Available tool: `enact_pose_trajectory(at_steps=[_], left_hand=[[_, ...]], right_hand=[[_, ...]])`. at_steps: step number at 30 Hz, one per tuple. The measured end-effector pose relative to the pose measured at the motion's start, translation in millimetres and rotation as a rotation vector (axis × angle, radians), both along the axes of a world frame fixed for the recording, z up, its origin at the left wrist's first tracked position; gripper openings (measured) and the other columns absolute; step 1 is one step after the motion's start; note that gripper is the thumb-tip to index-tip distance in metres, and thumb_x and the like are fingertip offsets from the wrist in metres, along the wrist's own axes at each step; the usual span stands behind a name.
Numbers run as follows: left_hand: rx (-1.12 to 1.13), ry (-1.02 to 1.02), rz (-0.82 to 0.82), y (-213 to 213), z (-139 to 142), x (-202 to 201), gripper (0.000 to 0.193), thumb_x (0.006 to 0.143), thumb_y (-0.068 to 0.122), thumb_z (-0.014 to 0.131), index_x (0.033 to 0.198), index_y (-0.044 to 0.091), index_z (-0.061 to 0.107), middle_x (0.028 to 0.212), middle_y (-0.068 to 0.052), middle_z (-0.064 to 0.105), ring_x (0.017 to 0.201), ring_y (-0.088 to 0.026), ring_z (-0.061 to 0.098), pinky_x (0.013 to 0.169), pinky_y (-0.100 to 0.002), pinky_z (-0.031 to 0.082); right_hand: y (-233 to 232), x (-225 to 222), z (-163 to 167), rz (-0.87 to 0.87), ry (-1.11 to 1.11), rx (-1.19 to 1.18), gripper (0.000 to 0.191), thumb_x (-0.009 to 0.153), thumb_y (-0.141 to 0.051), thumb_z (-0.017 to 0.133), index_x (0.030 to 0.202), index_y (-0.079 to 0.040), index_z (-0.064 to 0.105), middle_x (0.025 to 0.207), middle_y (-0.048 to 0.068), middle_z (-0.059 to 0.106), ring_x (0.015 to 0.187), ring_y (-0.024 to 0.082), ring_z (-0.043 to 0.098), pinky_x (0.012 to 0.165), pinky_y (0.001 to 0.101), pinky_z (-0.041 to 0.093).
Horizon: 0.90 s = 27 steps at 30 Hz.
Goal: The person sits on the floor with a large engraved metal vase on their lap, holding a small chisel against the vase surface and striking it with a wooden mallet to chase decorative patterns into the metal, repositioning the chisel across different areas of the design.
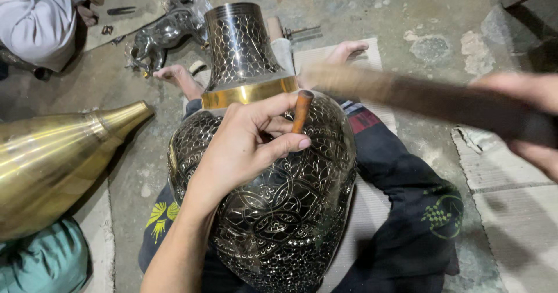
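Silver engraved vase (273, 211) lies across lap, gold band near neck. Left hand (244, 148) pinches brown chisel (301, 110) against vase. Right hand (532, 121) grips blurred hammer handle (430, 98). Plain brass vessel (52, 159) at left.

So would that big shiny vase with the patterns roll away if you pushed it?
Probably, if let go: the vase lies on its side across the lap, and its belly is round. It looks like metal, so likely stiff and fairly heavy. The left hand resting on it seems to steady it.
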<state>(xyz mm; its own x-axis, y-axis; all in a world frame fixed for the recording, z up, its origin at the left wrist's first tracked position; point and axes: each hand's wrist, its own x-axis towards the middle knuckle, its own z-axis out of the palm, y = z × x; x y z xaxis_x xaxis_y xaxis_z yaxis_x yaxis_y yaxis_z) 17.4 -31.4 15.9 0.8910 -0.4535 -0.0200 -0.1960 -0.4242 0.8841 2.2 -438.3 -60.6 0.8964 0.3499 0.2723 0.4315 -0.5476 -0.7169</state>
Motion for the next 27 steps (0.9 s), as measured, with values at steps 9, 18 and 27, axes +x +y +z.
enact_pose_trajectory(at_steps=[9, 18, 27], left_hand=[[-0.121, 0.048, 0.035, -1.2, 0.3, 1.9, 0.039, 0.092, 0.014, 0.075, 0.130, 0.007, 0.065, 0.086, 0.000, 0.079, 0.082, -0.002, 0.077, 0.071, -0.021, 0.064], [-0.017, -0.005, 0.016, -1.3, 3.3, -0.3, 0.042, 0.088, 0.014, 0.080, 0.128, 0.009, 0.067, 0.085, 0.000, 0.081, 0.072, -0.005, 0.076, 0.065, -0.021, 0.059], [-0.012, 0.026, 0.034, -2.1, 3.7, 0.0, 0.041, 0.090, 0.012, 0.077, 0.130, 0.008, 0.064, 0.079, -0.001, 0.080, 0.068, -0.006, 0.075, 0.062, -0.021, 0.058]], right_hand=[[-14.3, -25.5, -26.5, -0.160, 0.309, -0.333, 0.067, 0.078, -0.007, 0.079, 0.142, -0.014, 0.064, 0.100, 0.006, 0.077, 0.088, 0.017, 0.078, 0.080, 0.0313, 0.060], [39.6, -27.3, 8.1, -0.217, 0.022, 0.099, 0.069, 0.076, -0.004, 0.077, 0.139, -0.001, 0.050, 0.118, 0.018, 0.067, 0.108, 0.025, 0.069, 0.093, 0.0363, 0.055], [21.8, -14.3, 11.9, -0.094, 0.165, -0.071, 0.065, 0.076, 0.000, 0.073, 0.139, -0.005, 0.057, 0.106, 0.013, 0.075, 0.097, 0.022, 0.075, 0.085, 0.0363, 0.058]])
